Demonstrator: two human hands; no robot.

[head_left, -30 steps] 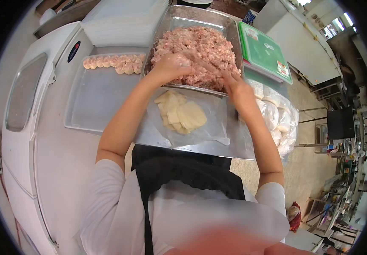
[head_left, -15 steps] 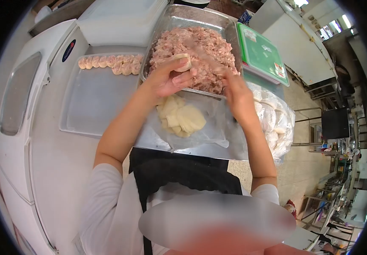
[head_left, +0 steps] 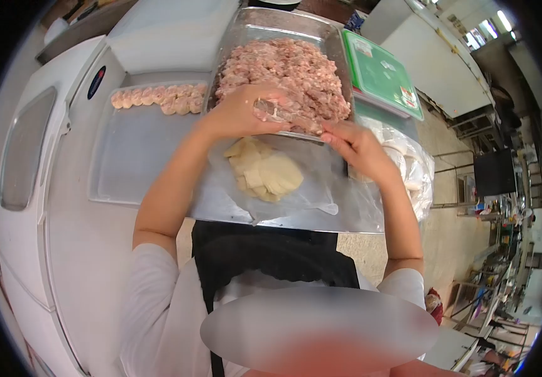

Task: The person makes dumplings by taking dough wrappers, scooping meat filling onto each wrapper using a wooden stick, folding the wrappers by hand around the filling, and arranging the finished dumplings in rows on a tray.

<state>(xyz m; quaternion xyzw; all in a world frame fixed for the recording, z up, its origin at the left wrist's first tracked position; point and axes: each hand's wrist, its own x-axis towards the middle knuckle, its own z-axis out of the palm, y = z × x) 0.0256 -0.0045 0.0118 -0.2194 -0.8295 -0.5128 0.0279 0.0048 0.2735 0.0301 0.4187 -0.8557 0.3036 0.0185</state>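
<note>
Pink minced meat (head_left: 283,66) fills much of a deep metal pan (head_left: 271,19). Over the pan's near left part, my left hand (head_left: 246,113) is curled round a dumpling (head_left: 264,110) with meat in it. My right hand (head_left: 355,144) pinches the end of a flat tool (head_left: 305,124), whose other end reaches to the dumpling. Just below the pan, a fanned pile of pale round wrappers (head_left: 264,169) lies on a clear plastic sheet (head_left: 318,182). Filled dumplings (head_left: 158,96) stand in rows at the far edge of a shallow tray (head_left: 136,157) on the left.
Right of the pan sits a container with a green lid (head_left: 381,72). A plastic bag of white pieces (head_left: 409,163) lies beside my right forearm. White stacked trays or lids (head_left: 170,31) stand behind the shallow tray. Shelves and a black panel (head_left: 496,173) are farther right.
My left hand has closed round the dumpling, which showed between its raised fingers before. My right hand has come lower, and the tool now points to the dumpling. The view has shifted slightly.
</note>
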